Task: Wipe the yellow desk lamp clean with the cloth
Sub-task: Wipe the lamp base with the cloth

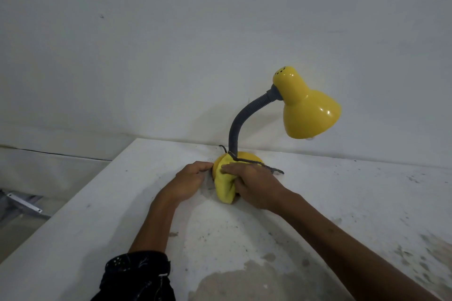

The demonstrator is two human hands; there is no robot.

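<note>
Yellow metal desk lamp with a grey bendy neck stands on a stained white table by the wall. Right hand presses a bunched yellow cloth onto its round base, fingers closed over the cloth. Left hand rests just beside the base, fingers curled shut.

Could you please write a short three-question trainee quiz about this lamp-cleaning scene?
1. True or false: the lamp shade lies flat on the table.
2. Which hand presses the yellow cloth on the lamp base? A left B right
3. What colour is the gooseneck?

Key: 1 false, it hangs raised. 2 B, the right hand; the left hand rests beside the base. 3 dark grey.
</note>
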